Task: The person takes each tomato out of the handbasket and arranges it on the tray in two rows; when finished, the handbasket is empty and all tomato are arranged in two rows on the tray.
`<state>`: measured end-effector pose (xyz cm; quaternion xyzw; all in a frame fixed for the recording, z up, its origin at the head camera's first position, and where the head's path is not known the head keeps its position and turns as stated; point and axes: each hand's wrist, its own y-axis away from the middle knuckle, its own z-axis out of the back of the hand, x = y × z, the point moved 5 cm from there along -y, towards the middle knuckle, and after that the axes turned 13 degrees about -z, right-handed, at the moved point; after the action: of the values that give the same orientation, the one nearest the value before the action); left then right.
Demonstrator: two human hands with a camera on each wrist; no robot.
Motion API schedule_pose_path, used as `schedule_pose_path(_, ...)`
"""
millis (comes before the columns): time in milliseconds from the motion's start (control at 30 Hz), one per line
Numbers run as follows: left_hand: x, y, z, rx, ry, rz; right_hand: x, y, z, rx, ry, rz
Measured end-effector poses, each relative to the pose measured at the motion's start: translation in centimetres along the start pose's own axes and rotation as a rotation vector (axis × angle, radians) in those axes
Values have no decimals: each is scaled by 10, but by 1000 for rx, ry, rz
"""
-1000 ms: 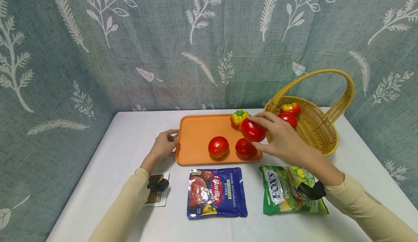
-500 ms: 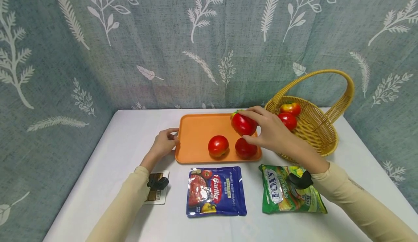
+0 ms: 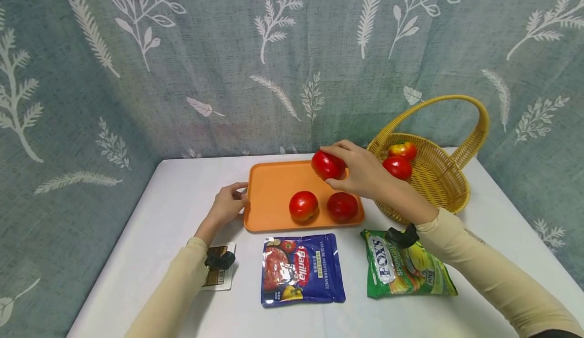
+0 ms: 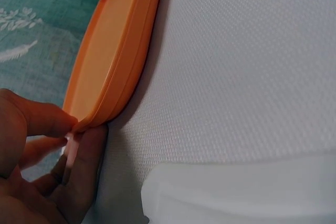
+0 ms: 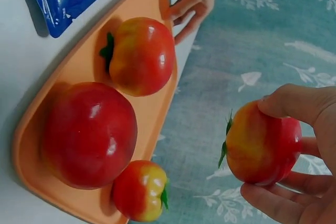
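My right hand (image 3: pixel 360 171) holds a red tomato (image 3: pixel 327 165) (image 5: pixel 261 144) above the far right part of the orange tray (image 3: pixel 269 191). Two red tomatoes (image 3: pixel 303 205) (image 3: pixel 342 207) lie on the tray's near side. In the right wrist view a small yellow-red tomato (image 5: pixel 137 191) also lies on the tray (image 5: pixel 79 72), behind the held one in the head view. My left hand (image 3: pixel 228 203) pinches the tray's left rim (image 4: pixel 113 77) between thumb and fingers (image 4: pixel 86 145).
A yellow wicker basket (image 3: pixel 438 176) with a tall handle stands at the right, holding two tomatoes (image 3: pixel 398 167) (image 3: pixel 403 150). A blue Barilla pouch (image 3: pixel 301 269) and a green Fox's bag (image 3: pixel 406 269) lie near the front edge. A small card (image 3: pixel 219 273) lies under my left forearm.
My right hand has carried the tomato leftward and farther back, from beside the basket to above the tray's far right corner. The left hand has stayed on the tray's rim.
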<state>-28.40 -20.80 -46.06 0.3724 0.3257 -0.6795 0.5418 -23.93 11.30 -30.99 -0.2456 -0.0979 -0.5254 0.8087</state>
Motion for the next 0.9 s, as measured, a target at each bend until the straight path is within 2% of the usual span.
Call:
schedule_pose_path(467,3,1,5,-4,13,18,4,-30,-25,101,-22,-48)
schedule_pose_path(900,-2,2,1,3,11,7,-2,-50,-45,157,7,-120)
